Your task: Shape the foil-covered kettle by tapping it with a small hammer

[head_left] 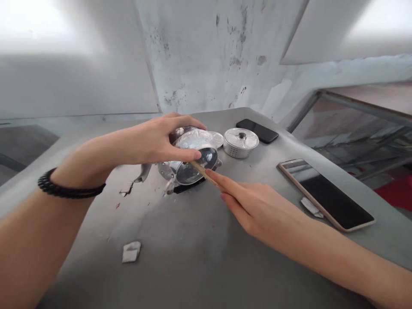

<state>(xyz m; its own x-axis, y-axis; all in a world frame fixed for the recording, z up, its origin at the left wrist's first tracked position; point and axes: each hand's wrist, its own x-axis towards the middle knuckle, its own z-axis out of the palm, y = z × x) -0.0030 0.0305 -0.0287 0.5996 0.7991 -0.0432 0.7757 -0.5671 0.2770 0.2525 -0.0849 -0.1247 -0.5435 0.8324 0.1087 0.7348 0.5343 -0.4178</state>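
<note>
My left hand (167, 137) curls over a shiny silvery piece of small cookware (195, 139), thumb in front and fingers behind it. Below the thumb is a small dark-lined pan (189, 173), tilted and touching other little metal pieces, with a spout-like metal part (143, 173) to their left. A thin wooden stick (206, 172) is pinched between the thumb and fingers of my right hand (244, 199). Its far end reaches the pan beside my left thumb; whether it is a handle or a separate utensil I cannot tell.
On the grey table (180, 266), a small lidded pot with holes (240, 143) stands behind a pale-framed phone (331, 195). A black phone (257, 130) lies near the wall. Folded white scraps, one a paper-like piece (131, 252), lie about. Another table (370, 98) stands right.
</note>
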